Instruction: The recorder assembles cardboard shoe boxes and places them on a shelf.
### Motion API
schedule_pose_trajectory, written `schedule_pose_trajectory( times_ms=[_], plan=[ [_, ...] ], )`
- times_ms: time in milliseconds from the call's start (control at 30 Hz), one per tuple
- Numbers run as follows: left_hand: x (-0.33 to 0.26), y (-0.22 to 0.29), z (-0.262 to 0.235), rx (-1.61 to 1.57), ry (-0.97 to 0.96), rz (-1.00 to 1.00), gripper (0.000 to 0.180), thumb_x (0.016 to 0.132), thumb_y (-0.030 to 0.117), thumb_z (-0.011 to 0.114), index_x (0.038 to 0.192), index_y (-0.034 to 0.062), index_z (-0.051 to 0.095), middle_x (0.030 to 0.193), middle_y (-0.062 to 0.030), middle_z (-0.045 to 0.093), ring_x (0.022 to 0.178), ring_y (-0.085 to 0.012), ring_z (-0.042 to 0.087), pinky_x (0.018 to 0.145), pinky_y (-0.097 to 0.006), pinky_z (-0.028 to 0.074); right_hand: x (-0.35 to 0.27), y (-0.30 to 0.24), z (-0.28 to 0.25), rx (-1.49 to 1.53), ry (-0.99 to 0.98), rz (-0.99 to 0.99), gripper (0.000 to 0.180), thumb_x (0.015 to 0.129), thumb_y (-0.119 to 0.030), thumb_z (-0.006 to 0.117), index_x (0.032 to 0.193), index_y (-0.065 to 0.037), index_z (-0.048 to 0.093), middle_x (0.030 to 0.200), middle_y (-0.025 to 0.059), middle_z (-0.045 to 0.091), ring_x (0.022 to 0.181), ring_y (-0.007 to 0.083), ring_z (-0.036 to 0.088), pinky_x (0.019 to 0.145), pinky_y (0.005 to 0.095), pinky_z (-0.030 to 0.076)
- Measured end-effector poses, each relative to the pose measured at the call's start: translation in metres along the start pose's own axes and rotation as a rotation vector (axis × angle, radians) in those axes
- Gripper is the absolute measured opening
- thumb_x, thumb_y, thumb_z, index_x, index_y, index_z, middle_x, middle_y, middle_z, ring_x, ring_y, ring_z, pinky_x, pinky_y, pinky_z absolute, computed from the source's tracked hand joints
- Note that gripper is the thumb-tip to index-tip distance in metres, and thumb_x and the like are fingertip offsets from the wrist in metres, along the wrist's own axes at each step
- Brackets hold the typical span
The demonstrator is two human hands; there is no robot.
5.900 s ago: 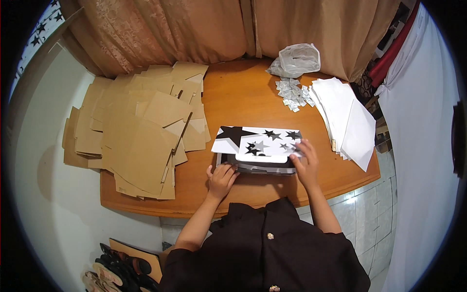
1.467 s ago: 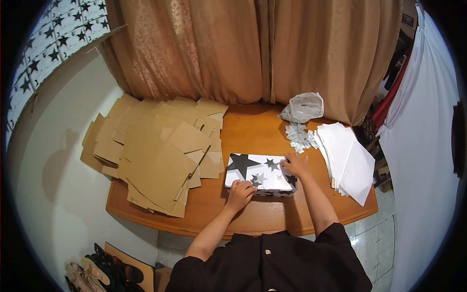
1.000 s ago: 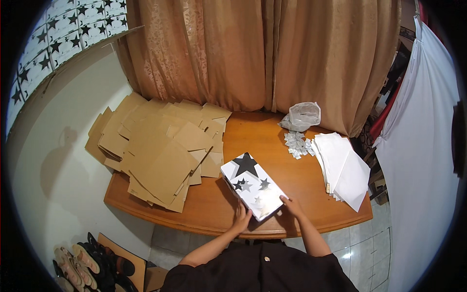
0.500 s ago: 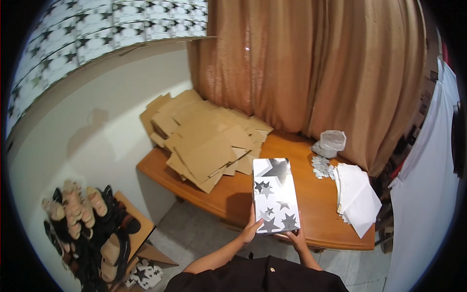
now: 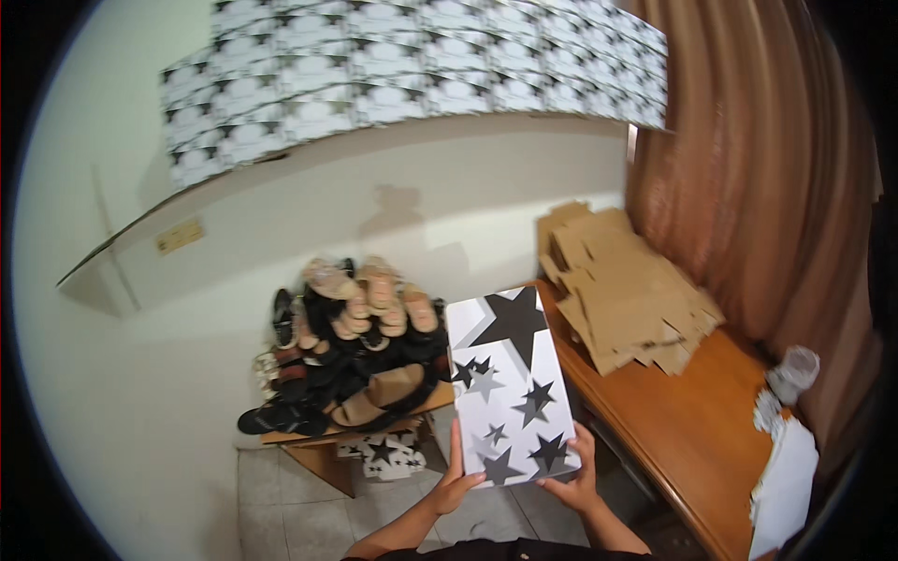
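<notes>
Left hand (image 5: 456,481) and right hand (image 5: 575,477) grasp the star-printed box (image 5: 510,388) by its near end, long axis pointing away; wooden table (image 5: 692,439) just right.

Heaped sandals (image 5: 360,360) on a low shelf (image 5: 323,447), left of the wooden surface (image 5: 692,439) with flat cardboard sheets (image 5: 622,290).

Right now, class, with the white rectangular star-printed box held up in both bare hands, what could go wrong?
The white rectangular box with black and grey stars is gripped only at its near end by the left hand and right hand, so it might tip or slip. Held over the heaped pile of sandals and shoes, it could fall onto them.
</notes>
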State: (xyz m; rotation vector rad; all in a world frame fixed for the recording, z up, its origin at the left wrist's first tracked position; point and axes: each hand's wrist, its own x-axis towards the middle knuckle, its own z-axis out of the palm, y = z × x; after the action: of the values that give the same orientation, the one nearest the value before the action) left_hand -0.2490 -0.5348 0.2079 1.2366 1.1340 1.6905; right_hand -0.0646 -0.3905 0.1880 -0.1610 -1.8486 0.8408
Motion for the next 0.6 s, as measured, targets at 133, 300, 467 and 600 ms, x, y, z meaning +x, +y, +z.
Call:
schedule_pose_trajectory(
  times_ms=[133,300,467,600],
  plan=[
    [-0.053,0.044,-0.050,-0.013,0.154,0.115,0.099,0.079,0.012,0.054,0.140,0.0098,-0.024,0.150,-0.0113,-0.013,0.138,-0.0216,-0.005,0.109,-0.033,0.001,0.028,-0.027,0.080,0.151,-0.092,-0.106,0.077,0.057,-0.021,0.086,0.119,-0.011,0.042,0.131,0.0262,0.033,0.119,0.0347,0.041,0.095,0.0445,0.036],
    [-0.108,0.095,-0.122,0.116,0.141,0.314,0.114,0.075,0.017,0.069,0.140,0.0103,-0.024,0.150,-0.0117,-0.008,0.138,-0.0227,0.003,0.108,-0.036,0.010,0.058,-0.062,0.175,0.309,-0.063,-0.180,0.073,0.057,-0.018,0.086,0.116,-0.011,0.043,0.129,0.0255,0.036,0.117,0.0346,0.044,0.095,0.0431,0.038],
    [-0.121,0.179,-0.215,0.583,0.191,0.509,0.128,0.066,0.005,0.080,0.139,0.0100,-0.025,0.150,-0.0145,-0.002,0.136,-0.0262,0.015,0.106,-0.038,0.021,0.145,-0.112,0.278,0.399,-0.066,-0.426,0.072,0.058,-0.021,0.085,0.117,-0.011,0.044,0.131,0.0248,0.037,0.119,0.0384,0.041,0.097,0.0463,0.035],
    [-0.107,0.275,-0.295,0.874,0.262,0.655,0.121,0.068,-0.002,0.075,0.140,0.0087,-0.022,0.149,-0.0159,0.009,0.134,-0.0273,0.020,0.105,-0.039,0.025,0.239,-0.176,0.340,0.384,-0.006,-0.614,0.073,0.059,-0.019,0.084,0.121,-0.010,0.044,0.130,0.0239,0.038,0.119,0.0375,0.041,0.096,0.0453,0.035]
  ],
)
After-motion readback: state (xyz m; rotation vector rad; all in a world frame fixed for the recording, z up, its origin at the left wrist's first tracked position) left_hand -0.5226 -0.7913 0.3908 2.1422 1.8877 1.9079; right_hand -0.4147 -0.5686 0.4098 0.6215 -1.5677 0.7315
